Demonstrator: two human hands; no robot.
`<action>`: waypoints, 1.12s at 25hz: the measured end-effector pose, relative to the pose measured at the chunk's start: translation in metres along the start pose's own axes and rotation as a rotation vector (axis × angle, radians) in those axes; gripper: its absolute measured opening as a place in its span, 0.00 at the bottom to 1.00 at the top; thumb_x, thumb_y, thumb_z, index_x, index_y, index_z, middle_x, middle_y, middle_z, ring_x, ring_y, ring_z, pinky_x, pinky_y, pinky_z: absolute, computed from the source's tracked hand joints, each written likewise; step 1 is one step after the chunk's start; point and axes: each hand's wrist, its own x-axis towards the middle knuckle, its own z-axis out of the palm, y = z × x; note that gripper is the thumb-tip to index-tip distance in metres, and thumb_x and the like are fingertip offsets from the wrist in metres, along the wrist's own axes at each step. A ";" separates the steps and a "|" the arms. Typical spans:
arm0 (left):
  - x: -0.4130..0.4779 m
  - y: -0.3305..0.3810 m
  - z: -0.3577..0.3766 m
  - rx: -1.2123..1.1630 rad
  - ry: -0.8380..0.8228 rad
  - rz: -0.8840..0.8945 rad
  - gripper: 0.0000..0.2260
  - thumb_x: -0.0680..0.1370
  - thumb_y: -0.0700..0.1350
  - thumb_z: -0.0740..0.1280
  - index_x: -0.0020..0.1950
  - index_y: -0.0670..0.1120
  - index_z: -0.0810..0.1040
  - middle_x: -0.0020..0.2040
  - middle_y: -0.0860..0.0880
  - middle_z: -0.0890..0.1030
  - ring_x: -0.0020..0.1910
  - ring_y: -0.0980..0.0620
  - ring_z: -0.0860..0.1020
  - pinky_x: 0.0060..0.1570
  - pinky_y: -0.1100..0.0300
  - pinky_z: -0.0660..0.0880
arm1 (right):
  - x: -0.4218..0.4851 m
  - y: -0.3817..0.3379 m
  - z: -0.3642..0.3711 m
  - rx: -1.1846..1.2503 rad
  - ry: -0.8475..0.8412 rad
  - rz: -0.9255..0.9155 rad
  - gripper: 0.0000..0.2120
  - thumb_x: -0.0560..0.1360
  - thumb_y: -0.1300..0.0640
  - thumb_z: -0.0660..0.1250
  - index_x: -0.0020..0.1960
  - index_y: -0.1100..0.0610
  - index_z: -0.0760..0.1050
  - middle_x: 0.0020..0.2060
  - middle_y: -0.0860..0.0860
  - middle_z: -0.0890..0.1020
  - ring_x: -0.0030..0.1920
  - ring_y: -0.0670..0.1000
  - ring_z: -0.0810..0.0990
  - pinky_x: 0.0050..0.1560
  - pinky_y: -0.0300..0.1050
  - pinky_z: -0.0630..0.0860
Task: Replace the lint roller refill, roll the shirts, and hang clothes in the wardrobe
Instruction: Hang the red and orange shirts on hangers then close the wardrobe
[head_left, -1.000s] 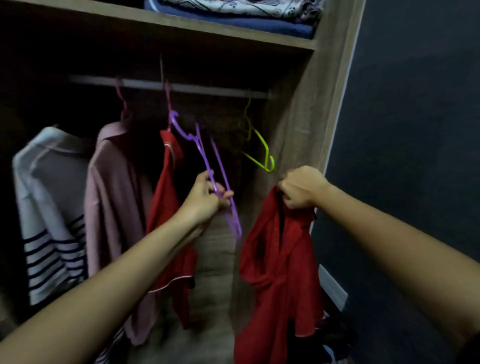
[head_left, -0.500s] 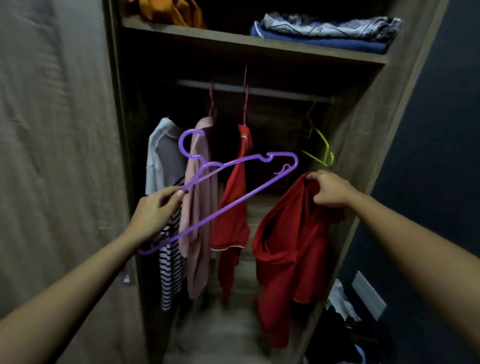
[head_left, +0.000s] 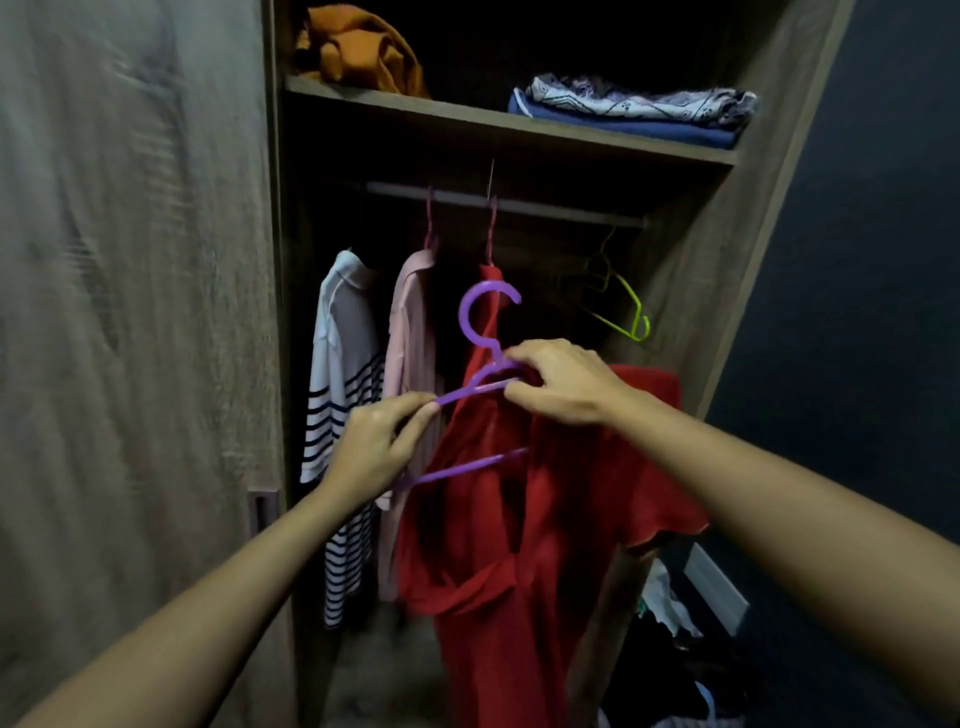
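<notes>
A purple plastic hanger (head_left: 480, 322) is held in front of the open wardrobe, hook up. My left hand (head_left: 376, 441) pinches its left arm. My right hand (head_left: 563, 382) grips the collar of a red shirt (head_left: 545, 519) at the hanger's neck, and the hanger's right side is hidden inside the shirt. The shirt hangs down below both hands. Behind it, another red garment (head_left: 488, 280) hangs on the rail (head_left: 545, 205).
A striped white shirt (head_left: 340, 364) and a pink shirt (head_left: 410, 332) hang on the rail's left part. An empty yellow-green hanger (head_left: 626, 312) hangs at the right. Folded clothes (head_left: 634, 111) and an orange bundle (head_left: 358, 49) lie on the upper shelf. The wardrobe door (head_left: 130, 312) stands left; clothes (head_left: 670, 608) lie on the floor at right.
My hands came together: the purple hanger turned upright and its right arm went into the red shirt's collar. The view drew back and shifted left.
</notes>
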 end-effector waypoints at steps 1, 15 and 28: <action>0.001 0.002 -0.002 -0.045 0.054 -0.034 0.19 0.76 0.53 0.59 0.49 0.41 0.82 0.41 0.45 0.84 0.39 0.53 0.80 0.41 0.65 0.70 | -0.003 -0.002 0.001 -0.099 0.100 -0.063 0.23 0.69 0.36 0.54 0.55 0.49 0.72 0.51 0.51 0.82 0.52 0.59 0.80 0.43 0.49 0.72; -0.090 -0.017 0.035 -0.373 -0.189 -0.472 0.20 0.63 0.44 0.66 0.50 0.64 0.77 0.52 0.50 0.75 0.54 0.61 0.74 0.53 0.76 0.68 | -0.014 0.006 -0.027 -0.145 0.419 -0.099 0.23 0.73 0.34 0.49 0.45 0.51 0.73 0.34 0.58 0.82 0.38 0.63 0.82 0.33 0.50 0.74; -0.051 0.038 0.000 0.254 -0.388 0.037 0.17 0.70 0.53 0.60 0.57 0.52 0.62 0.56 0.48 0.70 0.55 0.44 0.72 0.50 0.50 0.71 | -0.038 0.009 0.036 0.059 0.185 0.337 0.19 0.73 0.33 0.55 0.48 0.44 0.76 0.41 0.51 0.83 0.50 0.59 0.81 0.42 0.48 0.71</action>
